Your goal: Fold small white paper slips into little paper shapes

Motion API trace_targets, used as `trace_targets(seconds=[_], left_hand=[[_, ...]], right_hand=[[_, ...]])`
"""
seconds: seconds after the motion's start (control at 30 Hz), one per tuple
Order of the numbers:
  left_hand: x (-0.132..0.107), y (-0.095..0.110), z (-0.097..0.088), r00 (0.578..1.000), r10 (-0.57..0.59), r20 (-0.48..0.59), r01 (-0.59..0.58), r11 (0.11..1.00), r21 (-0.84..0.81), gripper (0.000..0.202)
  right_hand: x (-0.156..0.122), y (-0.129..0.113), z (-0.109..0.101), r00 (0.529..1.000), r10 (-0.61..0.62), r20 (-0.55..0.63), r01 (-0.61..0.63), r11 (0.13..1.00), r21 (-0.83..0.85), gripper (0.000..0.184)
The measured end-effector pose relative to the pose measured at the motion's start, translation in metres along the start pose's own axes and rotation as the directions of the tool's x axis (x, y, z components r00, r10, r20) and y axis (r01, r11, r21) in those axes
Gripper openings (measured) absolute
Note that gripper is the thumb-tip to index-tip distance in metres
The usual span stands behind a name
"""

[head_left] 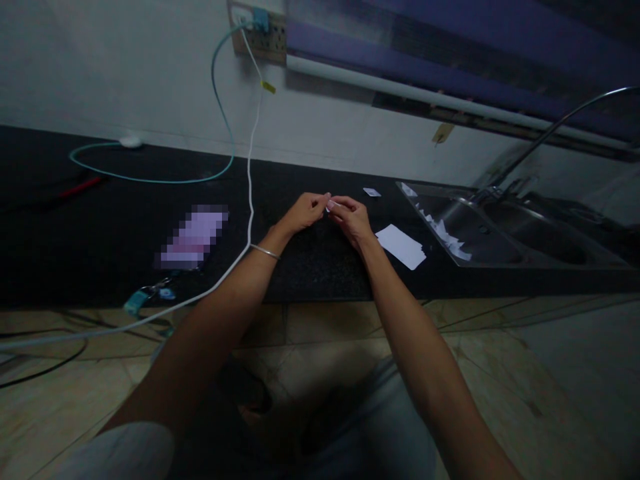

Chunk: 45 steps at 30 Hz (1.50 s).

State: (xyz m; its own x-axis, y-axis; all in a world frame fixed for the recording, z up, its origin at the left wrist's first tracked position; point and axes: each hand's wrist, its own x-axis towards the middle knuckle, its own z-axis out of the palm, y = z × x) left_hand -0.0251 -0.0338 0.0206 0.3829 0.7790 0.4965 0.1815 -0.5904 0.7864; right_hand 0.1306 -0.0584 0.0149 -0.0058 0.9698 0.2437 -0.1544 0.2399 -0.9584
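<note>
Taking the two hands as the centre of the dial, the tiled floor [480, 373] lies nearest, at about five o'clock, below the front edge of the black counter [320, 280]. At eight o'clock, close to that edge, a teal strap [135, 302] with metal clips lies by a flat item blurred out by large pixels [196, 235]. A white cable [250, 167] passes beside the left wrist, which wears a thin bracelet [265, 251].

The left hand [309, 210] and right hand [351, 217] meet over the counter, fingertips together, both pinching a small white piece [330, 206] between them; the fingers cover most of it. At four o'clock, just beside the right wrist, white sheets [401, 245] lie in a slightly uneven stack. Farther out, between three and four, white scraps [445, 235] are strewn along the near-left rim of the steel sink [543, 265]. Between two and three, a small pale slip [371, 192] rests on the counter.

Farther back, at nine to ten o'clock, lie a red object [83, 187] and a looping teal cable [150, 181]. A curved faucet [565, 115] rises at two o'clock, and at eleven a socket panel [273, 48] sits on the wall [125, 67].
</note>
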Motion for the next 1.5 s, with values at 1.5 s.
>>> trace_targets(seconds=[1.5], left_hand=[[0.009,-0.011,0.007,0.93,-0.331,0.158,0.366,0.852,-0.375,0.042]], right_hand=[[0.006,0.005,0.002,0.998,-0.031,0.06,0.045,0.967,-0.252,0.016]])
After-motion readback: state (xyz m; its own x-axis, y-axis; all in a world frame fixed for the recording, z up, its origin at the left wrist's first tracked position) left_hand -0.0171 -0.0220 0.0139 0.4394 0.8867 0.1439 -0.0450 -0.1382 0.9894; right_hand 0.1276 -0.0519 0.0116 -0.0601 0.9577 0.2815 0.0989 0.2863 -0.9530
